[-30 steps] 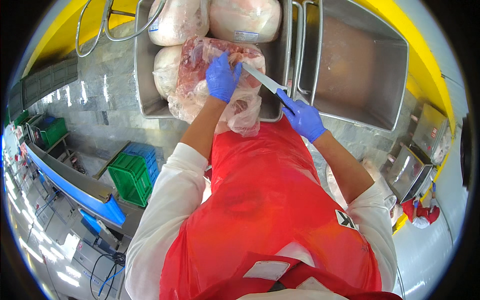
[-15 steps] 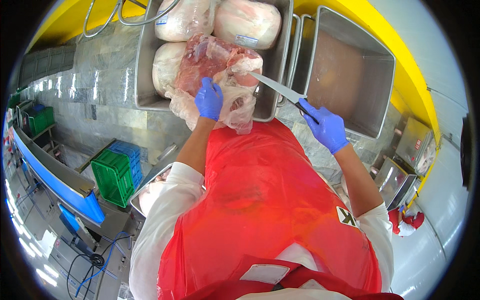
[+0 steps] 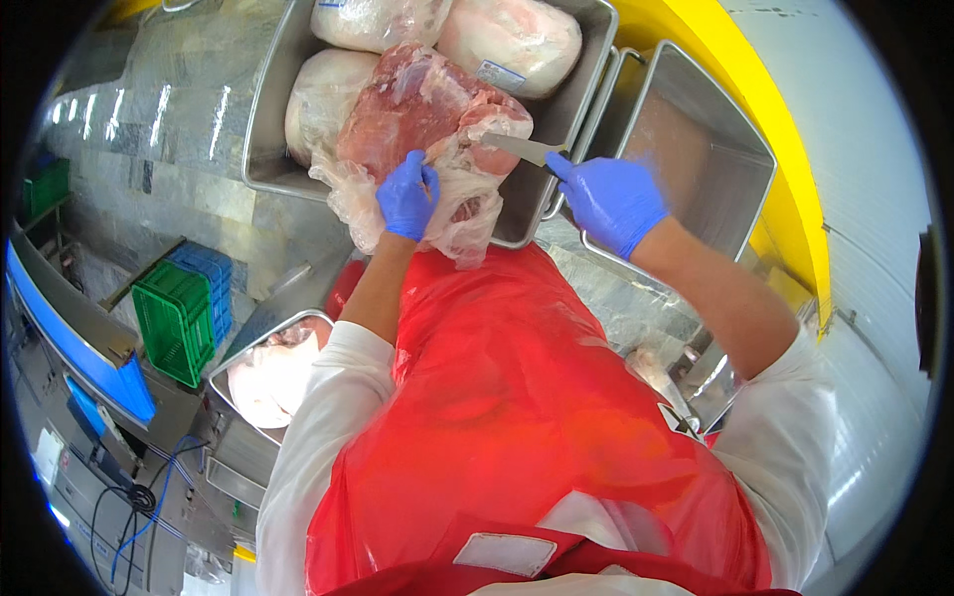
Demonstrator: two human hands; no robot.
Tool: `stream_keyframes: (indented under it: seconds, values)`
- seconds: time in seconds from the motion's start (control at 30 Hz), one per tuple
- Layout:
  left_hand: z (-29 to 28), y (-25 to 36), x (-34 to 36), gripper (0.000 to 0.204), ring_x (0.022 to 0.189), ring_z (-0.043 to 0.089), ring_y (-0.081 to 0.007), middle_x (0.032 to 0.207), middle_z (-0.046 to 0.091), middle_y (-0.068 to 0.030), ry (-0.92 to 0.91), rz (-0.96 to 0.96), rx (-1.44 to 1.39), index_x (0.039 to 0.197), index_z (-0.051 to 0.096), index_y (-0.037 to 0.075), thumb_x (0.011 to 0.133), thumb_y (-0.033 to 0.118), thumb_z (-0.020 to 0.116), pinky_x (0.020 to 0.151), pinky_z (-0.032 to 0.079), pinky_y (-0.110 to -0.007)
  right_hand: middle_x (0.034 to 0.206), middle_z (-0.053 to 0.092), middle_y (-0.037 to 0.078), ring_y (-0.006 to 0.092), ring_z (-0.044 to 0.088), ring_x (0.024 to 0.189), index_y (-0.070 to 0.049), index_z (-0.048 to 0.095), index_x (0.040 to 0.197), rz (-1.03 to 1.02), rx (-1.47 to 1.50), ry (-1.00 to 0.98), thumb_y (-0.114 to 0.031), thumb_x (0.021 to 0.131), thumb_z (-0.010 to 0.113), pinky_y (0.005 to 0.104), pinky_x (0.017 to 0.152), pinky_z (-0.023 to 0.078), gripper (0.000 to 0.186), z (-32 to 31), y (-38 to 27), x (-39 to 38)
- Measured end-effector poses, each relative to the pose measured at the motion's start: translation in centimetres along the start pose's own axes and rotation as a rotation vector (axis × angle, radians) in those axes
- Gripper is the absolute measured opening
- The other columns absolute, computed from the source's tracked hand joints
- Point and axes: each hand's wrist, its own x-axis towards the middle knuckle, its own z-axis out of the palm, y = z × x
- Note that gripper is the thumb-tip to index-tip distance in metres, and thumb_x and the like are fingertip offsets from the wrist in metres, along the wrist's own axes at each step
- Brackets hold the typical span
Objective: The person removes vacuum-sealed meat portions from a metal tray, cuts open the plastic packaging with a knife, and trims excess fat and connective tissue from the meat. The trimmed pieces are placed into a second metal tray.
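A large raw meat piece (image 3: 402,109) lies partly unwrapped on packed pieces in a metal bin (image 3: 260,149). Crumpled clear plastic film (image 3: 348,204) hangs from its near side. My left hand (image 3: 405,199), in a blue glove, pinches at the film along the meat's near edge; the fingertips are partly hidden. In my blue-gloved right hand (image 3: 614,204) is a knife (image 3: 519,147), its blade pointing left. The blade lies over the pale right end of the meat; whether it cuts in I cannot tell.
Wrapped pale meat pieces (image 3: 512,45) fill the bin's far part. A second metal bin (image 3: 760,164) stands close on the right. Lower left are a green crate (image 3: 174,323), a blue crate (image 3: 214,283) and a metal tray (image 3: 323,318) with meat.
My right hand has swung closer with the knife, and the blade has shifted left onto the meat's right end. My left hand stays at the film. The whole view has tilted somewhat.
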Motion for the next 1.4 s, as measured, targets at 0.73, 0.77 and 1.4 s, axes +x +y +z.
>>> stream_keyframes:
  seconds: [0.73, 0.77, 1.4]
  values:
    - [-2.4, 7.6, 0.2, 0.032, 0.08, 0.062, -0.0437, 0.095, 0.064, -0.0239, 0.084, 0.25, 0.221, 0.108, 0.055, 0.0, 0.087, 0.023, 0.062, 0.076, 0.051, -0.051, 0.091, 0.069, 0.021, 0.0407, 0.067, 0.083, -0.032, 0.051, 0.143, 0.366, 0.781, 0.334, -0.032, 0.094, 0.063, 0.0491, 0.073, 0.054, 0.05, 19.3, -0.3, -9.0]
    - [-1.4, 6.6, 0.3, 0.034, 0.081, 0.063, -0.0451, 0.095, 0.064, -0.0248, -0.002, 0.123, 0.209, 0.108, 0.055, 0.0, 0.089, 0.026, 0.062, 0.075, 0.051, -0.051, 0.09, 0.068, 0.02, 0.0399, 0.067, 0.082, -0.032, 0.052, 0.143, 0.373, 0.656, 0.295, -0.033, 0.094, 0.062, 0.049, 0.072, 0.054, 0.05, 17.8, -0.1, -10.2]
    - [1.5, 1.2, -2.4, 0.045, 0.065, 0.063, -0.0236, 0.072, 0.067, -0.0184, -0.612, -0.149, -0.375, 0.088, 0.067, -0.004, 0.085, 0.04, 0.072, 0.062, 0.049, -0.041, 0.081, 0.068, 0.016, 0.0374, 0.066, 0.071, -0.015, 0.061, 0.126, 0.03, 0.016, -0.035, -0.022, 0.093, 0.055, 0.0505, 0.062, 0.052, 0.034, -1.5, -1.0, -3.4]
